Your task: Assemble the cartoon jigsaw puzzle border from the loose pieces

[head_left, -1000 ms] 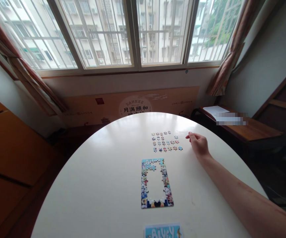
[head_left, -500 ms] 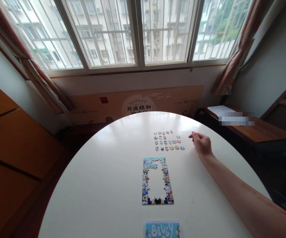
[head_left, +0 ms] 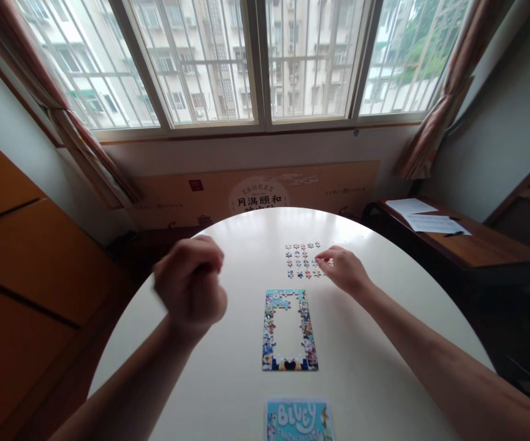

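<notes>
A partly assembled jigsaw puzzle (head_left: pixel 268 343) lies on the white table, its border joined around a bare middle. Beyond it, several loose puzzle pieces (head_left: pixel 298 264) are laid out in rows. My right hand (head_left: pixel 345 266) is over the right side of these rows, thumb and fingertips pinched together beside a loose piece. Whether the pinch holds a piece is too small to tell, and the hand covers some of the pieces. My left hand (head_left: pixel 191 282) is raised over the table's left side in a blurred, curled fist. The inside of that fist is hidden.
A blue "Bluey" picture card or box (head_left: pixel 298 419) lies at the near edge of view. The round white table (head_left: pixel 163 361) curves away on both sides. At the right, a wooden bench (head_left: pixel 489 245) holds papers (head_left: pixel 434 223) and dark pens. A window with bars is behind.
My left hand has come into view from the lower left. My right hand has moved left, from beside the loose pieces to over them. The view has shifted slightly.
</notes>
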`<state>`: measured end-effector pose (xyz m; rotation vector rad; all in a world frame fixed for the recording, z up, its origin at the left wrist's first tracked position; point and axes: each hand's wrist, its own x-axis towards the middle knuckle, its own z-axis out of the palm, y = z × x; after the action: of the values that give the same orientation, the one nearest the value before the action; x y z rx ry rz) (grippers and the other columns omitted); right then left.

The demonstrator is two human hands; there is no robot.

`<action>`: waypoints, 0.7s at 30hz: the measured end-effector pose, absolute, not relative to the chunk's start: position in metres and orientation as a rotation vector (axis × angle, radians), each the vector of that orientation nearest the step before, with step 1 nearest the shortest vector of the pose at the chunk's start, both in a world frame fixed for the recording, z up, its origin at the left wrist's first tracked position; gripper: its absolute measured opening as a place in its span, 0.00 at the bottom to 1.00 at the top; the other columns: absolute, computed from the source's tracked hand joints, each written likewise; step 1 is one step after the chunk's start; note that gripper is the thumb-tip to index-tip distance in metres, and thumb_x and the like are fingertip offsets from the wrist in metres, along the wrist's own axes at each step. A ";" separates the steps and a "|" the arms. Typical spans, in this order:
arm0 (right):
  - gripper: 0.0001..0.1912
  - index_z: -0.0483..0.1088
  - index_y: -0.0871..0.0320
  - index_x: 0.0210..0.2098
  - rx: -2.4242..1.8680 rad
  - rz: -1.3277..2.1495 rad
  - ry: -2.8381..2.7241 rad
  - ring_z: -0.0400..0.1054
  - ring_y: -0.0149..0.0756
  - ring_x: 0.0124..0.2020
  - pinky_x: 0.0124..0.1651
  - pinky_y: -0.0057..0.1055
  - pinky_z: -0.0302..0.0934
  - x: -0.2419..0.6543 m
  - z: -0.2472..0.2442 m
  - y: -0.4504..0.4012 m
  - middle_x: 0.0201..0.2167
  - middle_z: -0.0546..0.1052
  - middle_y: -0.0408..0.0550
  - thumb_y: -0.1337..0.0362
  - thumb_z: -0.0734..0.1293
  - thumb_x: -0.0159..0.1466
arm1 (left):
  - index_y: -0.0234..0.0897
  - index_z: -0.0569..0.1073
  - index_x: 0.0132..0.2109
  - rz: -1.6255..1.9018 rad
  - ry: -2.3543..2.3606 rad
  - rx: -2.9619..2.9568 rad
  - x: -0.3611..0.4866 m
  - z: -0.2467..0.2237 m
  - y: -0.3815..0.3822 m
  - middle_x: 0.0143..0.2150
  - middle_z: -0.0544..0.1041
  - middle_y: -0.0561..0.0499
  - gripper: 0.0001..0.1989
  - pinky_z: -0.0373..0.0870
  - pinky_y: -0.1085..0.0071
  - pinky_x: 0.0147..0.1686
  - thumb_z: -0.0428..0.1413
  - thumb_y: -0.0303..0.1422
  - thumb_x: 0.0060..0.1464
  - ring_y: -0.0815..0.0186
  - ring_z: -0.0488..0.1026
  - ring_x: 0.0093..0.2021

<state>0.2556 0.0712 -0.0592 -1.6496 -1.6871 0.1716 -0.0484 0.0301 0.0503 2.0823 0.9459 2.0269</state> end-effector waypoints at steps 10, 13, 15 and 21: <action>0.11 0.81 0.55 0.31 -2.072 0.146 -1.980 0.74 0.42 0.39 0.39 0.31 0.63 0.201 -0.036 0.110 0.34 0.82 0.52 0.60 0.66 0.62 | 0.38 0.65 0.28 1.522 1.105 2.358 -0.044 -0.049 0.063 0.20 0.63 0.58 0.09 0.57 0.75 0.23 0.45 0.21 0.48 0.72 0.60 0.20; 0.12 0.81 0.56 0.34 -2.165 0.153 -1.982 0.74 0.44 0.43 0.41 0.32 0.63 0.198 -0.036 0.112 0.38 0.82 0.54 0.58 0.67 0.62 | 0.37 0.65 0.28 1.494 1.056 2.420 -0.044 -0.050 0.060 0.21 0.63 0.58 0.08 0.56 0.75 0.24 0.46 0.21 0.48 0.72 0.60 0.20; 0.11 0.81 0.56 0.35 -2.204 0.171 -1.981 0.74 0.45 0.44 0.42 0.33 0.64 0.198 -0.036 0.112 0.40 0.81 0.55 0.58 0.68 0.61 | 0.37 0.66 0.28 1.472 1.021 2.467 -0.042 -0.048 0.059 0.21 0.64 0.58 0.08 0.56 0.75 0.24 0.46 0.21 0.48 0.72 0.60 0.21; 0.08 0.80 0.56 0.34 -2.260 0.255 -1.930 0.74 0.45 0.44 0.42 0.34 0.64 0.197 -0.034 0.118 0.39 0.82 0.54 0.61 0.70 0.57 | 0.37 0.66 0.28 1.476 1.068 2.458 -0.043 -0.049 0.063 0.21 0.66 0.57 0.09 0.57 0.75 0.24 0.47 0.20 0.48 0.72 0.62 0.21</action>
<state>0.1972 0.1176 -0.0335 -2.2600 -1.9301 0.2546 -0.0432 0.0635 -0.0489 2.4584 1.0676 1.4758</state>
